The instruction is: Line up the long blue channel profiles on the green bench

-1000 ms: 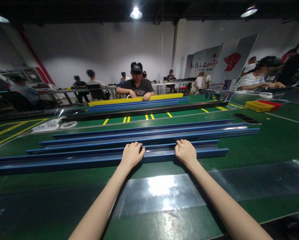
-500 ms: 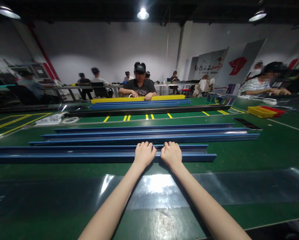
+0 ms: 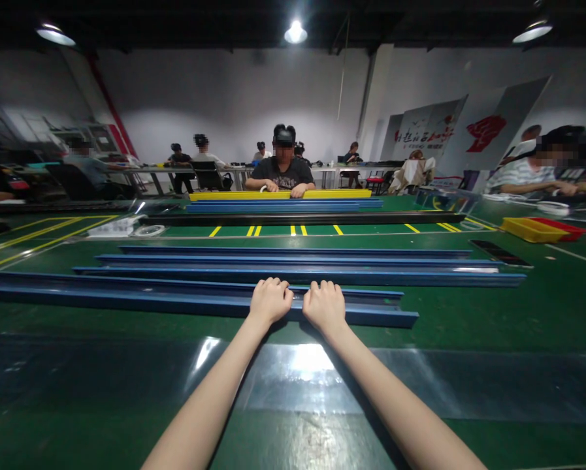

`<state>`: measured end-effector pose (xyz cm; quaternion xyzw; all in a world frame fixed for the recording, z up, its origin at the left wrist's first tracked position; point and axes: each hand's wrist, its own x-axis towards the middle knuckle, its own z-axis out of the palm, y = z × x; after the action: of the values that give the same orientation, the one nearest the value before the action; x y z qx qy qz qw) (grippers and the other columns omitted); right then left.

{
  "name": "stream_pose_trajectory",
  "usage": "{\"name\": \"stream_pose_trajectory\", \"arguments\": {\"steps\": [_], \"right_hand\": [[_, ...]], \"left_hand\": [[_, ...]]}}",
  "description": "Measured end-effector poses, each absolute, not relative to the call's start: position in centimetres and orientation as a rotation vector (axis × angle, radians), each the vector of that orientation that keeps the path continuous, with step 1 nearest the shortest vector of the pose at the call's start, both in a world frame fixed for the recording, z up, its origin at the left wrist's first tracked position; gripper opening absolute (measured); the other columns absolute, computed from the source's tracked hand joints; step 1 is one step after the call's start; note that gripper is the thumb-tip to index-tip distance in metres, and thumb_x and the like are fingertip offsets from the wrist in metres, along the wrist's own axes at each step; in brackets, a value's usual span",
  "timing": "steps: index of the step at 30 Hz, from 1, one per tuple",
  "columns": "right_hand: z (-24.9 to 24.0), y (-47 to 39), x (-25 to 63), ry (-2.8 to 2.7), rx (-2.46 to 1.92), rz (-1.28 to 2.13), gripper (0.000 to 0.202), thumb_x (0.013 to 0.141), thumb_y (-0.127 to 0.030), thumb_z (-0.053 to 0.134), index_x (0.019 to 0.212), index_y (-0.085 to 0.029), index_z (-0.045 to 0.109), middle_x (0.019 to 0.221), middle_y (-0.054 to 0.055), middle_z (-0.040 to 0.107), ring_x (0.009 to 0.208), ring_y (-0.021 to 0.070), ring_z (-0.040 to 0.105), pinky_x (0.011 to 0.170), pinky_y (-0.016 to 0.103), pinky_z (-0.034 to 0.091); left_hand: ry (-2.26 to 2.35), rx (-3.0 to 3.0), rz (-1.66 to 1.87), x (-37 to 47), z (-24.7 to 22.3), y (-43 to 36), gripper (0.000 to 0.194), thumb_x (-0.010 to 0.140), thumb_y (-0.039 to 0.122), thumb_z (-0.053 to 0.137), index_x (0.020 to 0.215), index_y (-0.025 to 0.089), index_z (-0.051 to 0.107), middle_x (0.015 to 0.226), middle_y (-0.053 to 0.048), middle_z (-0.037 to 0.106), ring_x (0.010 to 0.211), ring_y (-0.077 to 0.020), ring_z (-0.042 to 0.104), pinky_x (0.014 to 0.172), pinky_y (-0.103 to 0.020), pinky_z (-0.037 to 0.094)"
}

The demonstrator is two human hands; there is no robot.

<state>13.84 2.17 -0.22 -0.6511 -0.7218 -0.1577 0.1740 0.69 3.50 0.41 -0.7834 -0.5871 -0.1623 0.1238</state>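
Observation:
A long blue channel profile (image 3: 140,295) lies across the green table, slightly slanted, its right end nearer to me. My left hand (image 3: 272,301) is closed over it right of its middle, fingers curled past the far wall. Close beside, my right hand (image 3: 325,305) grips the same profile in the same way; a small gap separates the two hands. The fingertips of both are hidden behind the profile. Just beyond it lie more blue profiles (image 3: 293,274), side by side. Nearer to me, a clear plastic sheet (image 3: 420,375) is spread under my forearms.
Across the green table (image 3: 557,313) lie a black profile (image 3: 302,219) and a yellow profile (image 3: 332,193), where a co-worker (image 3: 283,171) sits. At right are a dark phone-like slab (image 3: 501,253) and a yellow tray (image 3: 532,229). A white coil (image 3: 150,230) rests at left.
The gripped blue profile has turned from level to slanted, its left part now farther from me. Both hands have moved slightly left with it. The whole view has shifted a little.

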Motion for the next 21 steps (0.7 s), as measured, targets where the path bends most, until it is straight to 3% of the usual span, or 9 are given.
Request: {"name": "stream_pose_trajectory", "arguments": {"steps": [14, 21], "right_hand": [[0.5, 1.9, 16.4, -2.263, -1.710, -0.380, 0.038, 0.087, -0.034, 0.024, 0.083, -0.017, 0.058, 0.083, 0.008, 0.061, 0.081, 0.0180, 0.054, 0.070, 0.029, 0.031], [1.2, 1.8, 20.5, -2.258, -1.842, -0.452, 0.044, 0.087, -0.039, 0.022, 0.080, -0.017, 0.059, 0.080, 0.008, 0.061, 0.079, 0.0180, 0.055, 0.065, 0.028, 0.031]], "left_hand": [[-1.788, -2.190, -0.477, 1.2, 0.2, 3.4, 0.028, 0.079, 0.023, 0.034, 0.080, 0.017, 0.061, 0.082, -0.006, 0.062, 0.082, -0.0202, 0.054, 0.073, -0.031, 0.037], [-1.815, -2.172, -0.468, 1.4, 0.2, 3.5, 0.028, 0.080, 0.023, 0.034, 0.080, 0.017, 0.061, 0.081, -0.006, 0.062, 0.082, -0.0196, 0.054, 0.073, -0.030, 0.036]]}}
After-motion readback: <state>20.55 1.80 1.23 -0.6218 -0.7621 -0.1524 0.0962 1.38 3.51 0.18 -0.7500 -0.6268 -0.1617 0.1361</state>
